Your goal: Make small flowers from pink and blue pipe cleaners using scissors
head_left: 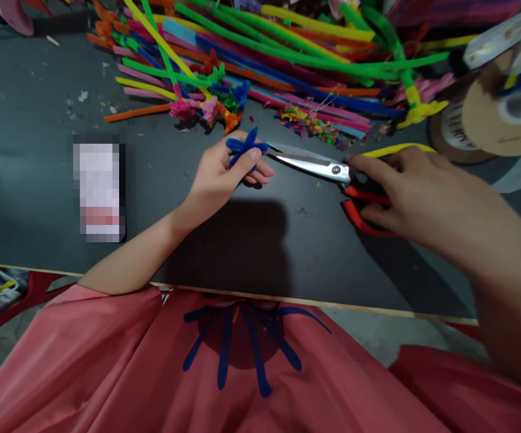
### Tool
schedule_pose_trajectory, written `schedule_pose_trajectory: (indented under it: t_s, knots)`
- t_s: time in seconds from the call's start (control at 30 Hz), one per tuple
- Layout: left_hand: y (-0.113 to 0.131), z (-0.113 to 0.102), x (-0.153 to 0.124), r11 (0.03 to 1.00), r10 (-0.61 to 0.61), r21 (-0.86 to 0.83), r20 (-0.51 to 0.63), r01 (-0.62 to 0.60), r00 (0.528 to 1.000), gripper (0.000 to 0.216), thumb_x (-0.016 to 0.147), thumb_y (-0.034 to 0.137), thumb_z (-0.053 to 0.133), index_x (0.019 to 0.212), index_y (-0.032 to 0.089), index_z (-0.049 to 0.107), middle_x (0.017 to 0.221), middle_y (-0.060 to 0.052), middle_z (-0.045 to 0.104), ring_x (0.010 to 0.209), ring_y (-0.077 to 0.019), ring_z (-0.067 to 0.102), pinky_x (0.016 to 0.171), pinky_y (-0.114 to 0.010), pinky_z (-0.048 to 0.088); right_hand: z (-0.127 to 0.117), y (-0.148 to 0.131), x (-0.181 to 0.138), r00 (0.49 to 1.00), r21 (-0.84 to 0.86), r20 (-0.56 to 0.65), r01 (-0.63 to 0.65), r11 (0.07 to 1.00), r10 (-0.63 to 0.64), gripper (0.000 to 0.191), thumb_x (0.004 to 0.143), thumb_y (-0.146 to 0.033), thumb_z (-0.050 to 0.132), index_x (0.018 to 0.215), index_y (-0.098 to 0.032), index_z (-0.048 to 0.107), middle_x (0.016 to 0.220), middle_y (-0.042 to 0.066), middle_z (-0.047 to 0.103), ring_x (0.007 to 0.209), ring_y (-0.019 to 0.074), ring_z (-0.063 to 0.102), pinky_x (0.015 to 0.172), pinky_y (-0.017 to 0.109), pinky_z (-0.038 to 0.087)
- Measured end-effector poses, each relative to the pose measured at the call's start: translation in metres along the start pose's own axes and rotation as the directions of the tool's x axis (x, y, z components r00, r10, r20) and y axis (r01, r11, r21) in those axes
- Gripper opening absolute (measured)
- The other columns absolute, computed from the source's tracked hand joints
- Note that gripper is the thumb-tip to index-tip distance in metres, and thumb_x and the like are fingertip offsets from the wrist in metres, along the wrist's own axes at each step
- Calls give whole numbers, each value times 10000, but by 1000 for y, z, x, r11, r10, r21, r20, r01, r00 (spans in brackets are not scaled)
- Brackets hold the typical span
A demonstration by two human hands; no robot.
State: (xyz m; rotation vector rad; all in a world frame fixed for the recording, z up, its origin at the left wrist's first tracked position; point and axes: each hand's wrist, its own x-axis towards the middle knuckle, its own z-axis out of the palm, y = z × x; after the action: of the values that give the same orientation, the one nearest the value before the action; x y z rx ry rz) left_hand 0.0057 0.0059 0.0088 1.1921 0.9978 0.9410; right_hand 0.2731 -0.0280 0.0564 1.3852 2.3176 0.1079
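Note:
Between the thumb and fingers of my left hand (224, 171) is a blue fuzzy flower shape (244, 146), its petals spread out, which looks bent from pipe cleaner. My right hand (426, 192) grips a pair of scissors (314, 165) by the red and black handles. Their silver blades point left and the tips reach the edge of the blue flower; whether they touch it I cannot tell. Several dark blue fuzzy strips (253, 349) lie fanned out over the red cloth (120, 367) in my lap.
Many coloured pipe cleaners (287, 54) pile along the back of the dark table (152, 156). Small trimmings (307, 123) lie in front of them. A blurred-out phone (100, 192) rests at left. Ribbon spools (503, 114) stand at right. A yellow strip (395, 148) lies behind my right hand.

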Motion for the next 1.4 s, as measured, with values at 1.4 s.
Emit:
schedule_pose_trajectory:
  t_s: [1.4]
  knots:
    - [0,0,-1,994,103,-14,-45,-104,994,247,808,398,606,707,173,584,553,60,594,456,-16,567,462,-149,494,-2,-7,-4,992,657,-120,105,747,-34,433,808,-613,489,1007,-230,528,765,3,561,601,132,516,567,250,378]
